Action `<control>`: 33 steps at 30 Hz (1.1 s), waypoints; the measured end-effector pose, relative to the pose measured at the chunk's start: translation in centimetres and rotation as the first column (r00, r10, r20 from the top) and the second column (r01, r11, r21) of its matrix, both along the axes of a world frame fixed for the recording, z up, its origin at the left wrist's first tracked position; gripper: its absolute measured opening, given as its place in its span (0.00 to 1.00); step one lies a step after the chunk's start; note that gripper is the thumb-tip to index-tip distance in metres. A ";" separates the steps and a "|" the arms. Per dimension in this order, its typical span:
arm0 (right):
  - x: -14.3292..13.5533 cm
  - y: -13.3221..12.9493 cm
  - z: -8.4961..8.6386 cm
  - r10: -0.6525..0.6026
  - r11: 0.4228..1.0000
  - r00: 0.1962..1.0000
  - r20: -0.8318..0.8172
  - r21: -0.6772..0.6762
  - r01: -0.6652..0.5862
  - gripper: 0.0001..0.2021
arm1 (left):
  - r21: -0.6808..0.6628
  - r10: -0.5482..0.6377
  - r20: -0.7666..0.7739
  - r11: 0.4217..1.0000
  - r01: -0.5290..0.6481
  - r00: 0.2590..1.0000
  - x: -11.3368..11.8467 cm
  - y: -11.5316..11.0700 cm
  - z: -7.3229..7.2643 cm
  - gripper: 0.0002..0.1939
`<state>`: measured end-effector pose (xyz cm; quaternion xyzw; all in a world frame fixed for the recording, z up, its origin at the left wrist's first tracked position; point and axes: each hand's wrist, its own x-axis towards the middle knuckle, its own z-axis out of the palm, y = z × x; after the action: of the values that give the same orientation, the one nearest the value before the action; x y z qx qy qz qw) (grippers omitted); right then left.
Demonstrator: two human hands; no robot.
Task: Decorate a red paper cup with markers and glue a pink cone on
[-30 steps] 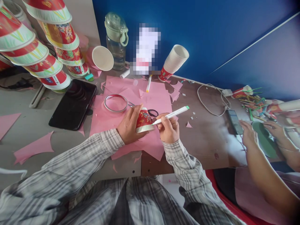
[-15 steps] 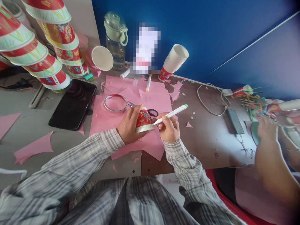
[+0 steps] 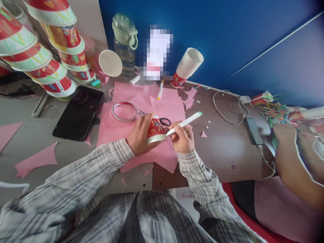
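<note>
My left hand [image 3: 140, 136] is wrapped round a red paper cup [image 3: 155, 130] that lies tilted, its white rim band toward me. In my right hand [image 3: 183, 139] is a white marker [image 3: 184, 124] with a green end, pinched between thumb and fingers. The marker's green tip is at the cup's white band; whether it touches I cannot tell. Under both hands lie sheets of pink paper [image 3: 107, 126]. Scissors [image 3: 165, 122] with a black handle loop lie just behind the cup, partly hidden. A round metal-rimmed ring with a handle [image 3: 125, 111] rests on the paper to the left.
Stacked decorated cups [image 3: 73, 57] rise at the left beside a black phone [image 3: 79, 113]. A water bottle [image 3: 125, 44] and nested cups [image 3: 188, 64] stand at the back. Right are a white cable [image 3: 215, 101], a black adapter [image 3: 253, 131] and a co-worker's arm [image 3: 291, 162].
My hands and the cup stay nearly still, with the marker's rear end slightly lower and further left. At the right, the co-worker's arm has shifted.
</note>
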<state>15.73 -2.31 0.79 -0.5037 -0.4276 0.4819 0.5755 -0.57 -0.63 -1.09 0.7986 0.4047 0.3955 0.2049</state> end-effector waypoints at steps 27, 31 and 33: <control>-0.4 0.6 -0.1 -0.125 0.987 0.991 -0.050 0.100 0.129 0.10 | -0.008 -0.007 0.015 1.000 0.007 1.000 -0.1 0.0 0.1 0.45; -0.4 0.3 0.1 -0.108 0.987 0.992 0.071 0.131 0.098 0.11 | -0.015 0.016 0.040 1.000 -0.016 0.999 -0.1 0.0 0.3 0.44; -0.3 0.0 0.3 -0.083 0.988 0.981 0.173 0.143 0.059 0.11 | 0.003 0.051 0.058 0.999 -0.052 0.997 -0.1 0.1 0.5 0.43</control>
<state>15.47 -2.34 1.06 -0.5190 -0.4914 0.3833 0.5850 -0.63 -0.56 -0.59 0.7766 0.4182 0.4244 0.2046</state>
